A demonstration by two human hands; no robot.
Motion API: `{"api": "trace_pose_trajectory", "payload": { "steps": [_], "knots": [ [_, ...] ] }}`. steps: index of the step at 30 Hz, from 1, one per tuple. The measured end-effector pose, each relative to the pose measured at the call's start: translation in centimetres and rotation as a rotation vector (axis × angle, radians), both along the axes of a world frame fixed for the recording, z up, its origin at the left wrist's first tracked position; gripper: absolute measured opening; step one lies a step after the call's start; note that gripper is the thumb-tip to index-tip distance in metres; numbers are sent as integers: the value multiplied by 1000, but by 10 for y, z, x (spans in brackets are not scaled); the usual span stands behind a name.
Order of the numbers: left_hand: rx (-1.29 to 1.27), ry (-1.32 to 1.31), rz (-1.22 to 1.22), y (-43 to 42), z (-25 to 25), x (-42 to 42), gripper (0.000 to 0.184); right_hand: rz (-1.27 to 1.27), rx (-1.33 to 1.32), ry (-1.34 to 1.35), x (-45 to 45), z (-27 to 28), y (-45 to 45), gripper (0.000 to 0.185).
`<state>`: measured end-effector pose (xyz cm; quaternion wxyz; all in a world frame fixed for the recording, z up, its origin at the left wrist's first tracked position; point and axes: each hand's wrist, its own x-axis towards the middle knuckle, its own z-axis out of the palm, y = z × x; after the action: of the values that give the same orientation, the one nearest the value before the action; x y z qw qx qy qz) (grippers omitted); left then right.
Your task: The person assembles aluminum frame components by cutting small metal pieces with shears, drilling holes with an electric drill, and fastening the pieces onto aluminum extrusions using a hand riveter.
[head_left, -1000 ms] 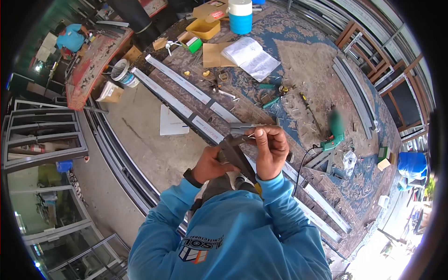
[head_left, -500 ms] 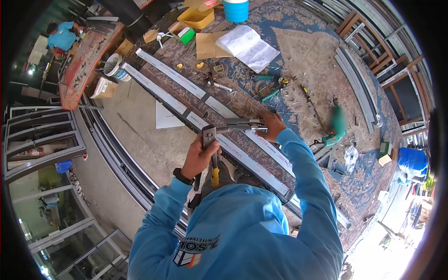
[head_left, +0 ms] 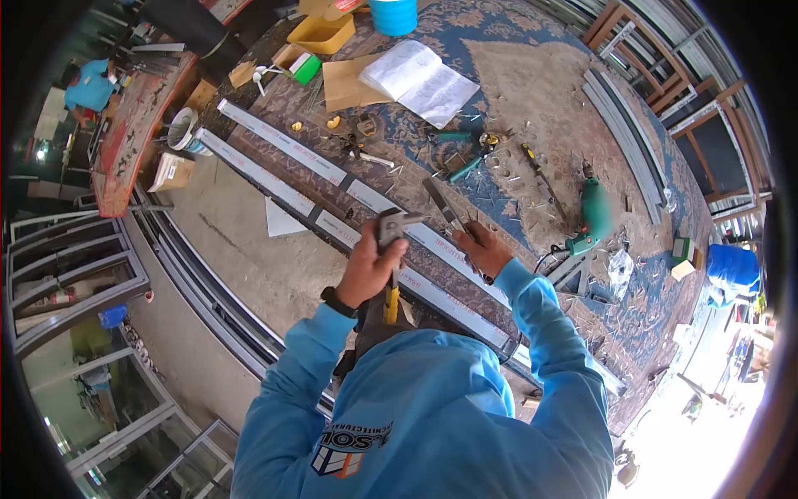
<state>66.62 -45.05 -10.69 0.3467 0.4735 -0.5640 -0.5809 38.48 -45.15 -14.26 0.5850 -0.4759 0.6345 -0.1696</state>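
My left hand (head_left: 370, 270), with a dark watch at the wrist, is closed round a hammer (head_left: 390, 226) just below its head. The yellow and black handle hangs down toward my lap. In my right hand (head_left: 487, 249) is a long flat metal tool (head_left: 445, 204), gripped at its lower end and tilted up to the left; its exact kind cannot be made out. Both hands are above two long aluminium profiles (head_left: 283, 150) with printed protective film, lying side by side diagonally across the table edge in front of me.
On the carpet-covered table (head_left: 532, 75) lie an open notebook (head_left: 420, 83), a green drill (head_left: 594, 212), a screwdriver (head_left: 540, 166), green-handled tools (head_left: 467, 169) and scattered screws. A yellow tray (head_left: 322, 35) stands at the back. A co-worker (head_left: 90, 87) sits at a red bench, far left.
My right hand has swung its metal tool from lying level across the profiles to pointing up and left. The hammer has shifted slightly right, still in my left hand. The view has turned a little.
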Motion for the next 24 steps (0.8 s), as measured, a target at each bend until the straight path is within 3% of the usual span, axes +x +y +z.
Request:
{"api": "trace_pose_trajectory", "payload": {
  "steps": [1,5,11,14,17,23,24],
  "knots": [
    [21,-106,-74,-4,18,-12,39,-15,21,-14,1,-2,4,52],
    [-297,-322,-201,-13,7,-37,52,-77,22,-3,-1,-26,20,56],
    [-202,-444,-298,-14,-1,-47,50,-103,-44,25,-5,-30,28,59],
    [-353,-445,-268,-15,-6,-52,50,-114,-95,54,-6,-39,30,44],
    [-230,-470,-301,-17,-3,-53,50,-98,-161,75,-8,-47,31,45],
    [-539,-689,-342,-22,2,-67,46,-118,-236,269,2,-14,30,52],
    [-382,-573,-313,-25,6,-69,46,-129,-251,260,2,-11,30,52]
  ]
}}
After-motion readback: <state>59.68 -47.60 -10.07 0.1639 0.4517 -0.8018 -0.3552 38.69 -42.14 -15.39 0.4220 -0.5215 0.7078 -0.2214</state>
